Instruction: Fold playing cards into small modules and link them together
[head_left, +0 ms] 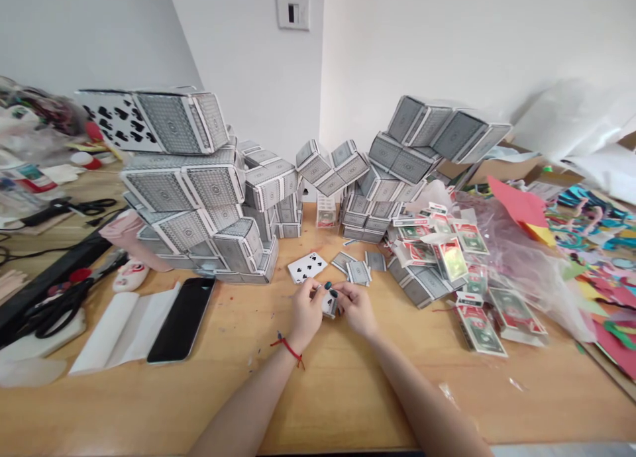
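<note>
Between my hands, low over the wooden table, is a playing card (328, 304) with a black spade showing. My left hand (307, 309) pinches it from the left, with a red string bracelet at the wrist. My right hand (356, 306) pinches its right side, fingertips close to the left thumb. Just beyond my hands lies a face-up spade card (308, 267). Beside it are several small grey-backed folded card pieces (358, 271). Stacks of boxes built from grey-backed cards rise on the left (213, 185) and on the right (397, 172).
A black phone (182, 320) and a white paper roll (112, 331) lie left, near black scissors (64, 298). Opened card boxes (479, 328) pile up at right, beside clear plastic (536, 271) and coloured paper scraps (609, 291). A wall stands behind.
</note>
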Demonstrator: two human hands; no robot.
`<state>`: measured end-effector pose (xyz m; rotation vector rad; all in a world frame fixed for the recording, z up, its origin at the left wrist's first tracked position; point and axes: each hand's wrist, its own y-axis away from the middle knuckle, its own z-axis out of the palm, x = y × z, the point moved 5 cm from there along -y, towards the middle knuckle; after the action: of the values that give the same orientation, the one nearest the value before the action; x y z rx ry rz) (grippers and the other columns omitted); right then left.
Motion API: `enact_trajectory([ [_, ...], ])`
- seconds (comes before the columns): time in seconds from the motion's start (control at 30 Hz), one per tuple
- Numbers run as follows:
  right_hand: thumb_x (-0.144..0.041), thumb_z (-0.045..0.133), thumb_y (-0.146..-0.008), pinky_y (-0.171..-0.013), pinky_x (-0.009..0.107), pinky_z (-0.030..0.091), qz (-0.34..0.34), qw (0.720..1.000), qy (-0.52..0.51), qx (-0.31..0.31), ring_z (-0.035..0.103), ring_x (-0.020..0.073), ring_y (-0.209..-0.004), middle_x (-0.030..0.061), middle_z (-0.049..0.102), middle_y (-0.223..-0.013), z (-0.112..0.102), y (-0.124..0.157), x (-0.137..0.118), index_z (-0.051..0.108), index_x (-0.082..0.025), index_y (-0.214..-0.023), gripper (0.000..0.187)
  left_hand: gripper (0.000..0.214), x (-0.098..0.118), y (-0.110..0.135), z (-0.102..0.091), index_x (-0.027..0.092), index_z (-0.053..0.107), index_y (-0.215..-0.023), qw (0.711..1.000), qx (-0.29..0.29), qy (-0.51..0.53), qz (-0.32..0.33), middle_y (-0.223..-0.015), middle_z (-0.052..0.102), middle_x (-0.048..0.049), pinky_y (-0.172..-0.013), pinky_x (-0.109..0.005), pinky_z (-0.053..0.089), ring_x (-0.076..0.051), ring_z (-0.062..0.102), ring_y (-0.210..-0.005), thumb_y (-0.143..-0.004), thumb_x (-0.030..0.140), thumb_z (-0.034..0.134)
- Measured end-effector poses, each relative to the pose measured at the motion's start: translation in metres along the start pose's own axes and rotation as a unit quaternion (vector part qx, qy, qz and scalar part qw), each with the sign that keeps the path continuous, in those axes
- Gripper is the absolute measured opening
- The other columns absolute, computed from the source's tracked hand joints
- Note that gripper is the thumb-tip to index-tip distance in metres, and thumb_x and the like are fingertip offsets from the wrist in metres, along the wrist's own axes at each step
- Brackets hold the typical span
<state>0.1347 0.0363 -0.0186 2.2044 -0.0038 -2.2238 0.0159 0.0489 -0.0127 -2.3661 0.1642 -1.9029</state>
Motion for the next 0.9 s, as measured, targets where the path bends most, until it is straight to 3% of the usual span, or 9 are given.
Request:
enact_trajectory([
  [0.1,-0.035,0.054,-0.07,-0.04,0.021,0.03,0.004,1.0,-0.001,0.007,0.039,0.0091,-0.04,-0.0028,0.048,-0.048,-0.001,0.001,0.0,0.059,-0.018,-0.067,0.019,0.024,-0.003,-0.001,-0.002,0.017,0.042,-0.057,0.999,0.02,0.042,-0.02,-0.051,0.039,0.0055,-0.045,-0.019,0.031,-0.008,0.039,-0.048,-0.073,0.033,0.049],
  [0.23,-0.035,0.055,-0.07,-0.039,0.02,0.029,0.011,1.0,-0.001,0.011,0.038,0.0081,-0.039,-0.0036,0.047,-0.046,-0.005,0.001,0.001,0.059,-0.016,-0.068,0.02,0.029,-0.005,-0.001,0.0,0.017,0.038,-0.052,0.997,0.002,0.067,-0.036,-0.048,0.031,0.0064,-0.043,-0.019,0.027,-0.007,0.032,-0.045,-0.073,0.033,0.049],
  [0.4,-0.041,0.056,-0.07,-0.033,0.019,0.026,0.05,0.997,-0.034,0.04,0.034,0.0071,-0.033,-0.0058,0.044,-0.041,-0.007,-0.002,0.009,0.055,-0.015,-0.071,0.026,0.027,-0.003,-0.001,-0.005,0.018,0.035,-0.056,0.999,0.032,0.015,-0.006,-0.049,0.034,0.0064,-0.045,-0.019,0.03,-0.008,0.036,-0.045,-0.077,0.032,0.045],
  [0.57,-0.038,0.063,-0.064,-0.035,0.02,0.03,0.054,0.998,0.014,0.016,0.042,0.0089,-0.038,-0.0008,0.056,-0.051,0.0,-0.002,0.009,0.059,-0.015,-0.073,0.026,0.025,0.0,-0.005,-0.014,0.018,0.039,-0.059,0.996,0.049,-0.063,0.034,-0.055,0.044,0.0036,-0.047,-0.02,0.034,-0.009,0.044,-0.05,-0.079,0.032,0.042],
  [0.73,-0.035,0.056,-0.069,-0.047,0.023,0.038,-0.005,0.996,0.075,0.04,0.052,0.0141,-0.052,0.0032,0.064,-0.067,-0.005,-0.002,0.002,0.064,-0.017,-0.081,0.023,0.016,-0.002,-0.007,-0.009,0.018,0.05,-0.084,0.998,-0.006,-0.061,0.032,-0.069,0.056,-0.0005,-0.048,-0.02,0.041,-0.01,0.052,-0.053,-0.079,0.032,0.044],
  [0.9,-0.034,0.053,-0.07,-0.052,0.025,0.04,-0.021,0.993,0.102,0.062,0.054,0.0167,-0.057,0.0031,0.064,-0.069,-0.014,-0.003,0.001,0.065,-0.017,-0.082,0.024,0.033,-0.002,-0.006,-0.004,0.019,0.047,-0.109,0.99,-0.029,-0.111,0.08,-0.087,0.062,-0.0075,-0.063,-0.027,0.047,-0.016,0.059,-0.073,-0.077,0.027,0.048],
])
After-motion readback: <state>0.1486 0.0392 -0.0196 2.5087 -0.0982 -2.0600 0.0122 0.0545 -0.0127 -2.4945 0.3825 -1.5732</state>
